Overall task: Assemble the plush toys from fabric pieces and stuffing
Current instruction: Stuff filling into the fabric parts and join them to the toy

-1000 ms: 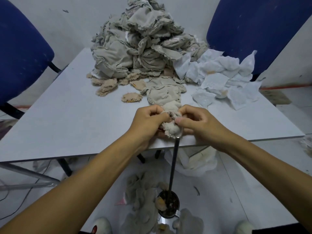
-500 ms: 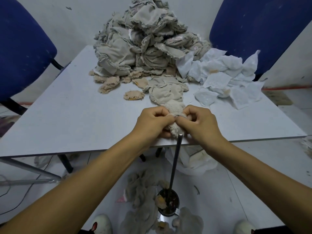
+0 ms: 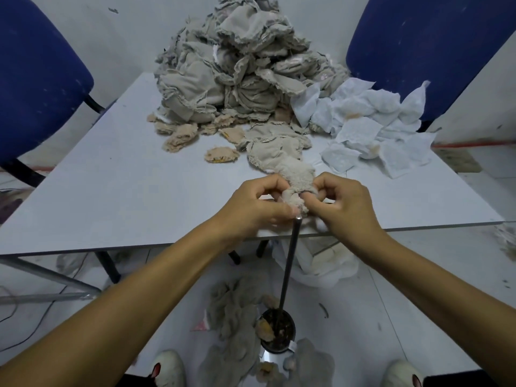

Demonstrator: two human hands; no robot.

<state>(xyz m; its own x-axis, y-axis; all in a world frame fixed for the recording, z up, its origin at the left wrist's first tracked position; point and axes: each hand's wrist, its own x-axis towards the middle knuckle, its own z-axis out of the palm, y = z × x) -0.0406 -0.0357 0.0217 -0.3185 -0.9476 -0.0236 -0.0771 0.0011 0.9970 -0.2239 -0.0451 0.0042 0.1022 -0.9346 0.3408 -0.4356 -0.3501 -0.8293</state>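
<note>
At frame centre, left hand (image 3: 259, 208) and right hand (image 3: 344, 205) both pinch a fuzzy plush piece (image 3: 297, 188) over the upright metal rod (image 3: 289, 265). Judged step: turning it right-side-out; next, press down squarely.

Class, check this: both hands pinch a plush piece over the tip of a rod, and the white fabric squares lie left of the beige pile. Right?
Not quite. In the head view the white squares lie right of the beige pile. The rest holds: left hand and right hand pinch the plush piece over the rod tip.

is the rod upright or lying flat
Upright, slightly tilted: the rod rises from a floor pot to the plush piece.
</note>
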